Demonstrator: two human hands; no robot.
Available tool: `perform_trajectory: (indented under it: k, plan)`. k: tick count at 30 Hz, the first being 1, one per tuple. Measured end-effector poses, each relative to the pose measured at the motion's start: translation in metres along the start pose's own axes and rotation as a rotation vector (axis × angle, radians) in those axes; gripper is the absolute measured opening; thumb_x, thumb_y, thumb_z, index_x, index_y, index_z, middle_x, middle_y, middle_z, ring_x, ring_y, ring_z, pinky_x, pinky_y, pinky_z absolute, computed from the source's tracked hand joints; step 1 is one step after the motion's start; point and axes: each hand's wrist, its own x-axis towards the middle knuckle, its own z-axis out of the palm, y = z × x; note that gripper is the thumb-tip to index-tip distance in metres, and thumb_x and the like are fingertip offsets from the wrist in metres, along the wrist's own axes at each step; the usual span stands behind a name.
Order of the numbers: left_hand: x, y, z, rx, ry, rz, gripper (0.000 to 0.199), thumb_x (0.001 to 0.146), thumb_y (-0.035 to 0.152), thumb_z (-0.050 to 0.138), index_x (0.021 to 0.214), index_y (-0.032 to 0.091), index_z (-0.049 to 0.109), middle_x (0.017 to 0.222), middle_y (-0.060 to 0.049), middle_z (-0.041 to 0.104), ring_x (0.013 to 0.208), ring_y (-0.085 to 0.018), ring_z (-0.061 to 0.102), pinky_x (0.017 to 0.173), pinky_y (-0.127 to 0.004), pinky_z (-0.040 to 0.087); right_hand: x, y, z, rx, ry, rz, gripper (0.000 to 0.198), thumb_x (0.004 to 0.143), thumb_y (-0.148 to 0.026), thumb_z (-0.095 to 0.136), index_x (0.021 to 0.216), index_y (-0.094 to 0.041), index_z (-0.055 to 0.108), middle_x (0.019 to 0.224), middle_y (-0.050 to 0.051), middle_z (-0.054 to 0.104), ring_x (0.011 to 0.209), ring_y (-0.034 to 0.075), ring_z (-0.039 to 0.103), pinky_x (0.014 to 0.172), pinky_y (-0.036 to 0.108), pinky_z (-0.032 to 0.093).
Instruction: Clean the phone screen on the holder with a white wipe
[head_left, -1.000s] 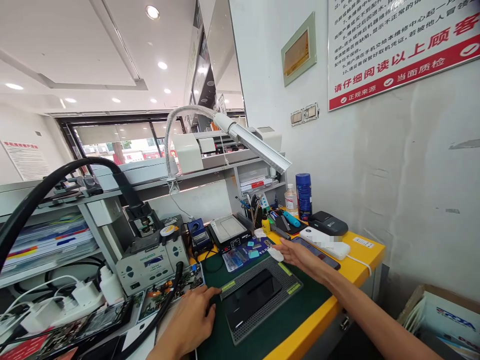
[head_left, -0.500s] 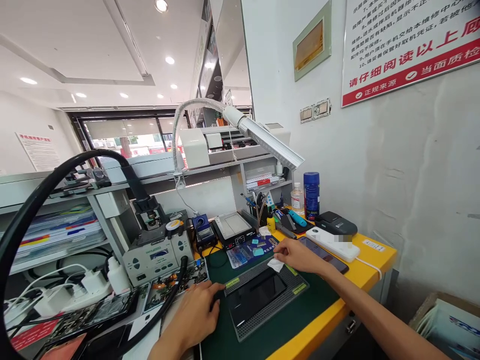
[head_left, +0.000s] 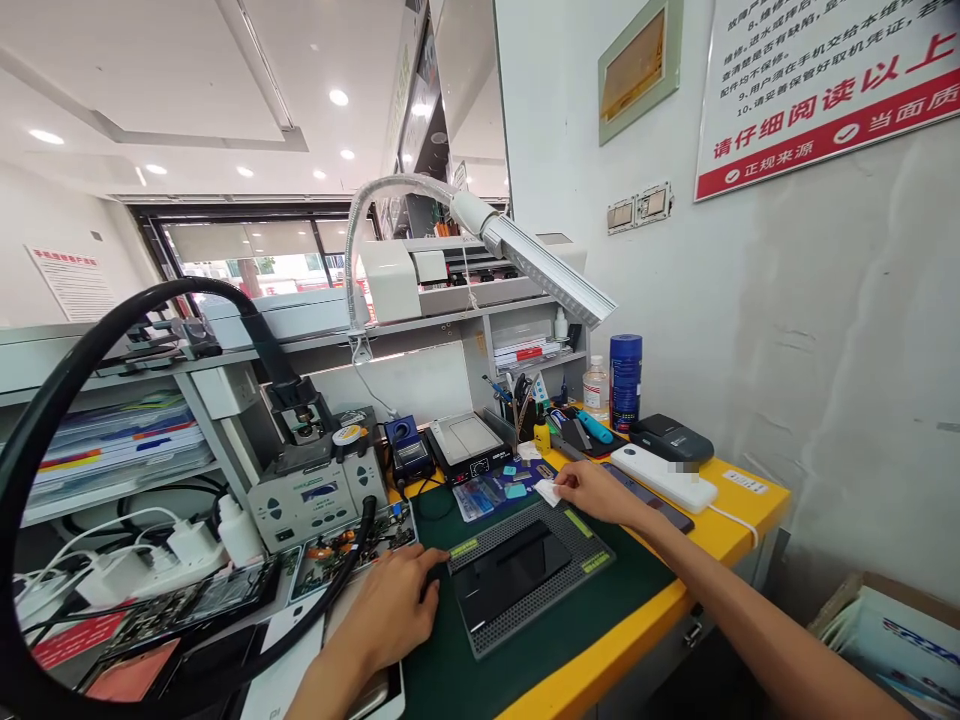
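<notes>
A black phone screen (head_left: pixel 513 573) lies face up on a grey dotted pad (head_left: pixel 491 640) with yellow-green labels at its corners. Past the pad's upper edge, my right hand (head_left: pixel 594 490) pinches a crumpled white wipe (head_left: pixel 549 491) between thumb and fingers. Resting at the left edge of the green mat (head_left: pixel 585 655), my left hand (head_left: pixel 397 605) holds nothing. Its index finger stretches to the pad's upper left corner, and the other fingers curl loosely.
A hot-air station (head_left: pixel 319 500) with a black hose (head_left: pixel 112 310), a soldering station (head_left: pixel 409 450) and a heating plate (head_left: pixel 471 450) stand behind. Circuit boards (head_left: pixel 349 545) lie left. A white power strip (head_left: pixel 664 478), a blue can (head_left: pixel 625 382) and a lamp (head_left: pixel 551 265) are on the right.
My right hand has lifted the wipe off the screen's upper end and carried it slightly up and away, past the pad's edge. My left hand stays about where it was. The view has shifted slightly.
</notes>
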Motion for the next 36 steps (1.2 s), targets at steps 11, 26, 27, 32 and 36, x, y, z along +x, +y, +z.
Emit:
perform_trajectory:
  k: [11,26,27,32,36]
  plan:
    - [-0.001,0.003,-0.004,-0.027,-0.024,-0.019,0.042,0.095,0.026,0.047,0.133,0.028,0.066,0.123,-0.007,0.071,0.116,-0.029,0.065,0.102,-0.043,0.045,0.042,-0.027,-0.019,0.038,0.251,-0.090,0.020,0.088,-0.031,0.059,0.081,-0.022,0.075,0.085,0.005,0.078,0.080,0.023,0.069,0.069,0.029,0.048]
    - [0.001,0.001,0.001,-0.045,-0.014,-0.041,0.043,0.095,0.026,0.048,0.133,0.032,0.066,0.115,-0.006,0.071,0.112,-0.028,0.065,0.101,-0.041,0.045,0.092,-0.040,0.046,-0.066,0.426,-0.171,0.022,0.096,-0.030,0.054,0.092,-0.021,0.074,0.092,0.007,0.073,0.084,0.020,0.066,0.071,0.029,0.047]
    - [0.002,0.000,0.002,-0.046,-0.010,-0.038,0.043,0.094,0.026,0.049,0.133,0.032,0.066,0.115,-0.006,0.071,0.112,-0.028,0.065,0.100,-0.041,0.045,0.092,-0.038,0.049,-0.102,0.409,-0.194,0.021,0.096,-0.029,0.055,0.097,-0.021,0.074,0.096,0.008,0.073,0.089,0.022,0.066,0.073,0.030,0.048]
    - [0.002,0.000,0.004,-0.057,0.000,-0.044,0.042,0.094,0.026,0.050,0.132,0.032,0.066,0.118,-0.006,0.071,0.114,-0.027,0.064,0.104,-0.040,0.043,0.093,-0.033,0.062,-0.280,0.332,-0.346,0.031,0.094,-0.022,0.061,0.123,-0.022,0.072,0.118,0.013,0.068,0.113,0.031,0.055,0.083,0.039,0.051]
    - [0.000,0.003,0.001,-0.059,-0.021,-0.064,0.043,0.095,0.027,0.049,0.134,0.031,0.066,0.118,-0.006,0.071,0.114,-0.028,0.064,0.101,-0.041,0.046,0.096,-0.029,0.067,-0.370,0.341,-0.391,0.029,0.096,-0.018,0.057,0.118,-0.022,0.075,0.122,0.014,0.066,0.112,0.033,0.052,0.079,0.040,0.051]
